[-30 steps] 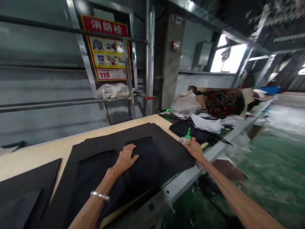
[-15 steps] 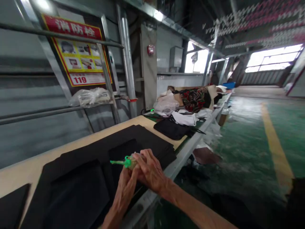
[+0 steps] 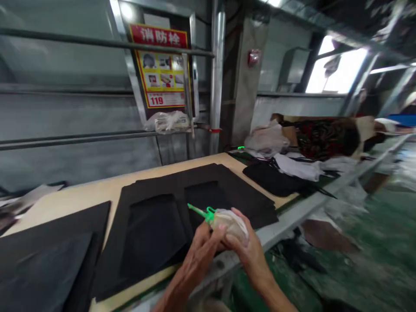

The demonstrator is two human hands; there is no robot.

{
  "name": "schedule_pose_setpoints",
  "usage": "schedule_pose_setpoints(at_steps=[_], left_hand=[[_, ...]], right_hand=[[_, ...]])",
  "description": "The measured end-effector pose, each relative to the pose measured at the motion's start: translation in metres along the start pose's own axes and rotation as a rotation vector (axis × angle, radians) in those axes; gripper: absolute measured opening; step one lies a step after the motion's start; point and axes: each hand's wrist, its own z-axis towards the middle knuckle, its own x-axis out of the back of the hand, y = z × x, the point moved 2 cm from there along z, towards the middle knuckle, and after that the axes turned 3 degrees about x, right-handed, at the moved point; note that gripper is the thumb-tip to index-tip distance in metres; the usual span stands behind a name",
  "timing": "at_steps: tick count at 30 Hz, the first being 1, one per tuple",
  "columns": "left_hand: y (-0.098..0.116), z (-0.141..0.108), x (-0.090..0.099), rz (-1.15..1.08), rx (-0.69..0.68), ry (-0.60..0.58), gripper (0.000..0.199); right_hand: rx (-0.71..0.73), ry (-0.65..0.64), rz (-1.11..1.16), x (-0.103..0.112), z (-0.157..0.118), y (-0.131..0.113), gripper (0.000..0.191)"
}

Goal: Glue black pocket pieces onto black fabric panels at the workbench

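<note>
Both of my hands are around a pale, soft-looking squeeze bottle [image 3: 227, 221] with a bright green cap and a thin green nozzle pointing up and left. My left hand [image 3: 203, 247] is closed around its nozzle end, thumb pressed on the body. Fingers of my right hand [image 3: 245, 245] wrap the wider rear end. What fills the bottle cannot be made out. Under and beyond the hands, black sheets [image 3: 208, 173] lie stacked on the tan board. Smaller black pieces [image 3: 152, 234] rest on top of them, apart from the bottle.
More black sheets [image 3: 42, 260] lie at the left. A black bag-like piece [image 3: 276, 180], white cloth [image 3: 299, 167] and a patterned bundle [image 3: 328, 136] are farther right along the bench. A metal rail [image 3: 305, 216] edges the bench front. Pipes [image 3: 217, 78] stand behind.
My view has turned left, bringing more of the left-hand sheets into sight. My right hand has shifted back along the bottle, so more of its pale body shows. Both hands still hold it.
</note>
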Motion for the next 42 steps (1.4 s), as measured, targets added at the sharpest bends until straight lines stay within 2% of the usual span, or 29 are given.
schedule_pose_setpoints(at_steps=[2,3,5,7,8,10,13,15,17,21,25,28,33,36,39,42], left_hand=[[0.018,0.004,0.003,-0.001,0.000,-0.087,0.055],[0.024,0.007,0.010,0.046,-0.019,-0.074,0.053],[0.028,0.017,0.034,0.279,-0.101,0.071,0.047],[0.021,0.030,0.064,0.620,-0.191,0.265,0.036],[0.014,0.037,0.077,0.795,-0.219,0.322,0.031],[-0.005,0.051,0.099,1.064,-0.216,0.338,0.027],[-0.031,0.064,0.118,1.276,-0.165,0.274,0.032],[-0.041,0.067,0.122,1.324,-0.161,0.268,0.036],[-0.044,0.066,0.122,1.333,-0.171,0.274,0.038],[-0.043,0.065,0.121,1.325,-0.167,0.275,0.041],[-0.041,0.065,0.119,1.362,-0.141,0.284,0.044],[-0.041,0.065,0.119,1.394,-0.111,0.307,0.046],[-0.042,0.064,0.118,1.394,-0.109,0.314,0.043],[-0.043,0.064,0.119,1.389,-0.129,0.329,0.049],[-0.044,0.065,0.119,1.394,-0.128,0.337,0.051],[-0.044,0.065,0.119,1.414,-0.127,0.337,0.047]], right_hand=[[0.010,0.081,-0.092,0.012,0.007,-0.005,0.076],[0.023,0.122,-0.149,0.019,0.014,-0.007,0.074],[0.083,0.222,-0.277,0.036,0.033,-0.013,0.074],[0.185,0.287,-0.442,0.046,0.057,-0.017,0.076],[0.254,0.289,-0.531,0.047,0.070,-0.018,0.076],[0.419,0.225,-0.689,0.038,0.094,-0.018,0.070],[0.646,0.050,-0.835,0.006,0.121,-0.011,0.053],[0.728,-0.048,-0.908,-0.020,0.134,-0.004,0.046],[0.746,-0.122,-0.974,-0.042,0.144,0.006,0.045],[0.713,-0.230,-1.066,-0.065,0.154,0.024,0.049],[0.730,-0.266,-1.134,-0.069,0.158,0.026,0.051],[0.733,-0.292,-1.219,-0.063,0.164,0.020,0.049],[0.696,-0.300,-1.371,-0.029,0.177,0.012,0.045],[0.656,-0.282,-1.401,-0.015,0.179,0.008,0.042],[0.617,-0.283,-1.378,-0.030,0.172,0.004,0.043],[0.632,-0.320,-1.297,-0.069,0.162,0.001,0.045]])
